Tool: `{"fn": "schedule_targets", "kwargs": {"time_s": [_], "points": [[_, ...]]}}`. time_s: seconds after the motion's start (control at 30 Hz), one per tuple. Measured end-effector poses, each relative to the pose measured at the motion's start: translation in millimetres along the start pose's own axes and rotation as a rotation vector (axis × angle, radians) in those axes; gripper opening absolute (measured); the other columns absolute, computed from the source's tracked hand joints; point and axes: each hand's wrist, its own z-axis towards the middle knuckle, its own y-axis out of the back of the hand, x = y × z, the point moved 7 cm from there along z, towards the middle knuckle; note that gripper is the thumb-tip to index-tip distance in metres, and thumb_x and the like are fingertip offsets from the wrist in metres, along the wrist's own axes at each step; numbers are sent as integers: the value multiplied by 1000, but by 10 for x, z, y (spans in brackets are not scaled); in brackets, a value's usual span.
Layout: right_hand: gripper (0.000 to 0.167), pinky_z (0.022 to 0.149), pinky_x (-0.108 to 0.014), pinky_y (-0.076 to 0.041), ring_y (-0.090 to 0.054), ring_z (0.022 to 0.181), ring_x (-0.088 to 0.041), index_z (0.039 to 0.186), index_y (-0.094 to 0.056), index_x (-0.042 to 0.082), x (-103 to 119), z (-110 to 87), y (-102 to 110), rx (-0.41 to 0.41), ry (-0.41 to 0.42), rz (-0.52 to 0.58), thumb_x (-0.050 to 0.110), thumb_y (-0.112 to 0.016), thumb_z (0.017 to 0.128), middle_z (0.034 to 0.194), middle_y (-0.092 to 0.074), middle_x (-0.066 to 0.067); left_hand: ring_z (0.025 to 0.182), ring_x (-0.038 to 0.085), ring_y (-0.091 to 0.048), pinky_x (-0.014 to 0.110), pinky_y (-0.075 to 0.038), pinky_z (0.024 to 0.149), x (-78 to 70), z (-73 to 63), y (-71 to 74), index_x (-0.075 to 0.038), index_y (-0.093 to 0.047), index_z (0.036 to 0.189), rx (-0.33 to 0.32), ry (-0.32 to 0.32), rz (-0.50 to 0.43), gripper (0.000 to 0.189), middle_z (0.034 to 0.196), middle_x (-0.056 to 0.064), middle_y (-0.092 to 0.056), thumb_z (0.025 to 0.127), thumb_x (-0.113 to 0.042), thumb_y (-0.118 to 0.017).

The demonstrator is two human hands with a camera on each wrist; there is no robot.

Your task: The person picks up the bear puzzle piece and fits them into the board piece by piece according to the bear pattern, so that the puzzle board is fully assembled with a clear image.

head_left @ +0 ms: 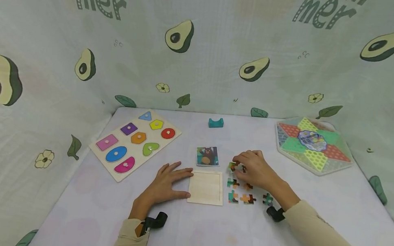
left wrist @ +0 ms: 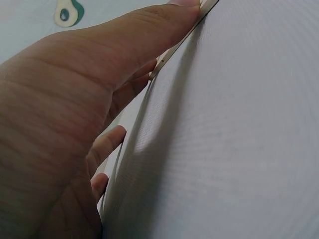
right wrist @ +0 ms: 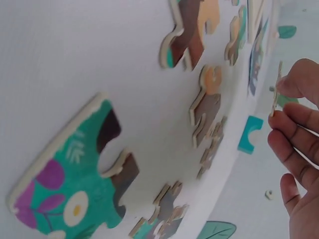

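Note:
A square wooden puzzle tray (head_left: 206,188) lies flat in the middle of the table, its inside bare. My left hand (head_left: 164,185) touches its left edge with thumb and index finger, fingers spread and fairly straight. To the right of the tray, my right hand (head_left: 255,170) pinches a thin jigsaw piece (right wrist: 277,92) between thumb and fingertips, seen edge-on above the table in the right wrist view. Several loose jigsaw pieces (head_left: 248,199) lie below that hand, among them a green corner piece with a white flower (right wrist: 77,184). The held piece's picture side is hidden.
Behind the tray lies a bear picture card (head_left: 207,156). Farther back stands a small teal block (head_left: 216,123) with a curved notch. A wooden shape board (head_left: 140,134) lies at the left, and a hexagonal Chinese checkers board (head_left: 312,143) at the back right.

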Motion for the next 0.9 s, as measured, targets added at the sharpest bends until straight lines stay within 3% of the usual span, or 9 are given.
{"fn": "schedule_targets", "kwargs": {"time_s": [0.43,0.9], "points": [[28,89,-51,-40,-61,99,-25,110,-71,7,257,53,28,-26,80,16,18,-78,85,104,-68,-4,150,24,-19,56,-5,119,-17,-7,11,-33,-56,144,-1,0,-5,70,152,-16,-45,82,-61,-72],[29,90,-48,-39,-60,101,-22,111,-72,9,441,139,-44,-17,112,45,18,-78,85,106,-68,-1,150,26,-21,57,-7,119,-31,-11,20,-31,-56,143,-13,-23,5,70,151,-14,-46,83,-61,-72]]}}
